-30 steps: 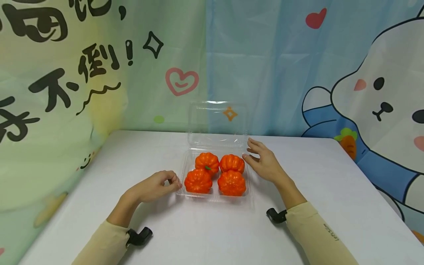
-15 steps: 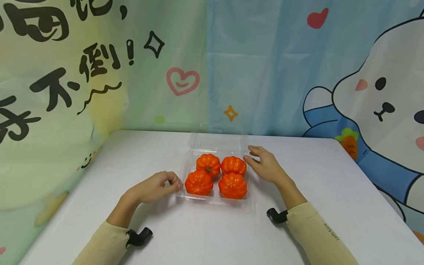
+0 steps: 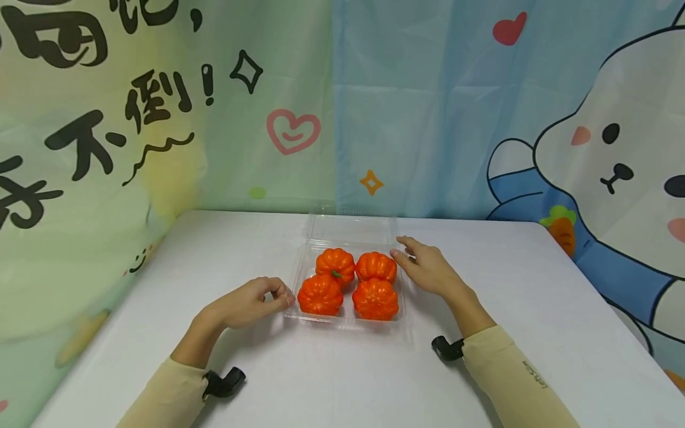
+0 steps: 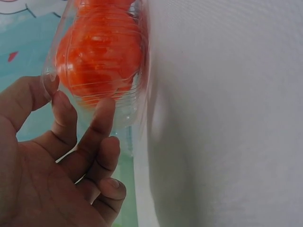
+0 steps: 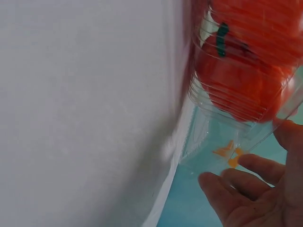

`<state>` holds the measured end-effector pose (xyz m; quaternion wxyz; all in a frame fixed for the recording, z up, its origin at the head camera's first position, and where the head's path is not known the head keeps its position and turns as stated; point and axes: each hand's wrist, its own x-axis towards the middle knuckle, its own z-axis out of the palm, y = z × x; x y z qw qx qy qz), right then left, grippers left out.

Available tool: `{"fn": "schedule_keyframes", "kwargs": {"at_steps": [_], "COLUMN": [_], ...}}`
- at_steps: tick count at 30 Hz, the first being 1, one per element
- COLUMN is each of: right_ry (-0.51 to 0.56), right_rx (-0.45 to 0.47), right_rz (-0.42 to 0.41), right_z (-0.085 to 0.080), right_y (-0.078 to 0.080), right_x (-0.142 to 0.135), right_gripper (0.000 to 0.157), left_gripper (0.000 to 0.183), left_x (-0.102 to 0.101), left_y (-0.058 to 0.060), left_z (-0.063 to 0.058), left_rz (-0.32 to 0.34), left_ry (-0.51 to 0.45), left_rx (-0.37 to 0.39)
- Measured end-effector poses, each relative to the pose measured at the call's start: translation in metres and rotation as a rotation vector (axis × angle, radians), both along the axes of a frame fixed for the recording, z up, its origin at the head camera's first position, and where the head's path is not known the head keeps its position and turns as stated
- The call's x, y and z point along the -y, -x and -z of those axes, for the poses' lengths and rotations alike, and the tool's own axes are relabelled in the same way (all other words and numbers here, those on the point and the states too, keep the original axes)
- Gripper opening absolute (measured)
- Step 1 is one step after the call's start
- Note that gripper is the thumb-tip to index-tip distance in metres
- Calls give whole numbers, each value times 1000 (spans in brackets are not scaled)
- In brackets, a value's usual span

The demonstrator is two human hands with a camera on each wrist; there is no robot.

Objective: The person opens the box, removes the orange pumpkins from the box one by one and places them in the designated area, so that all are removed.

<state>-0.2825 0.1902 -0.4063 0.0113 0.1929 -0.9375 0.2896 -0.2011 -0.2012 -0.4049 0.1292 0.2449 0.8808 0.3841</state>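
Note:
A clear plastic clamshell container (image 3: 346,320) sits on the white table with its lid (image 3: 351,229) folded back flat behind it. Inside lie several small orange pumpkins (image 3: 320,295), glossy and ribbed, one showing a green stem (image 3: 336,274). At the container's left edge, my left hand (image 3: 251,302) pinches the rim between thumb and index finger, while its other fingers curl by the side wall in the left wrist view. My right hand (image 3: 428,266) is at the back right corner, its thumb (image 5: 288,135) right at the rim and its other fingers loosely extended beside the lid.
The white table (image 3: 342,380) ends at a printed cloth backdrop (image 3: 417,107) with cartoon figures and writing. Black wrist cameras (image 3: 226,382) are strapped over both light sleeves (image 3: 514,374).
The lid, standing up behind the container a second ago, has swung back and down. My right hand has dropped slightly at the back corner. The left hand keeps its place.

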Motion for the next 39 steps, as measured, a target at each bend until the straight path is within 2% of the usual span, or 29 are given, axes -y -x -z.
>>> {"fn": "schedule_keyframes", "kwargs": {"at_steps": [9, 17, 21, 32, 39], "right_ry": [60, 98, 89, 51, 39], "right_rx": [-123, -225, -278, -302, -286], "right_rz": [-55, -117, -147, -210, -248], "right_z": [-10, -16, -17, -13, -15], "right_y": [-13, -30, -38, -52, -57], "right_x": [5, 7, 8, 9, 9], "right_gripper": [53, 32, 26, 14, 24], "left_gripper": [21, 21, 20, 21, 22], "left_x": [1, 1, 1, 1, 1], "left_y": [0, 0, 0, 0, 0], "left_z": [0, 1, 1, 1, -1], "left_rz": [8, 20, 20, 15, 21], "left_ry": [3, 3, 4, 10, -1], "left_rx": [11, 4, -2, 6, 3]}}
